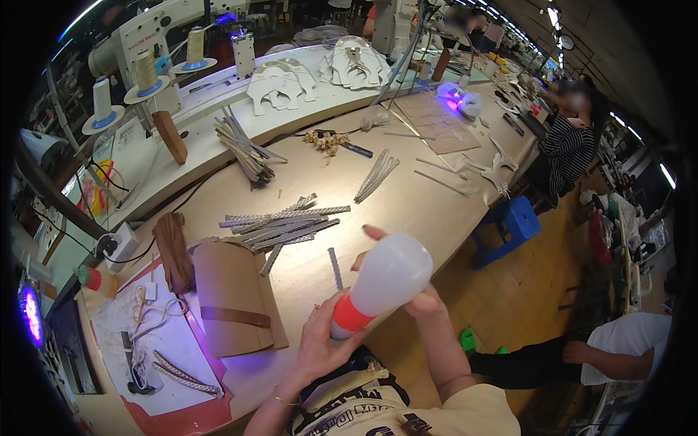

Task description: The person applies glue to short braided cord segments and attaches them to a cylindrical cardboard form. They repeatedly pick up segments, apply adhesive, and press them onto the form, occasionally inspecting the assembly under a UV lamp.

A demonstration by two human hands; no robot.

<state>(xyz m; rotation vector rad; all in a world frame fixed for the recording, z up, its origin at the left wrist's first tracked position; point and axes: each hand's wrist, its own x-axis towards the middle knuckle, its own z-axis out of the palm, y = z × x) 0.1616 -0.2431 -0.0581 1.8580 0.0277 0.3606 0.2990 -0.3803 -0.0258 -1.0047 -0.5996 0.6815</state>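
Bottle (391, 275): smooth, bulbous, milky plastic; left hand (323, 336) gripping red band (352, 314).

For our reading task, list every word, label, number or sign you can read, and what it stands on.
Sewing machine: red lettering on its white arm; wording not copied here.
Cream shirt: large dark letters, partly hidden by folds; not copied here.
Brown sheet: faint marks, too small to read.
Bottle: no lettering visible.

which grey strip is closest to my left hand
The single strip just beyond your left hand, its near end toward the bottle; it lies alone, apart from the criss-crossed pile of strips.
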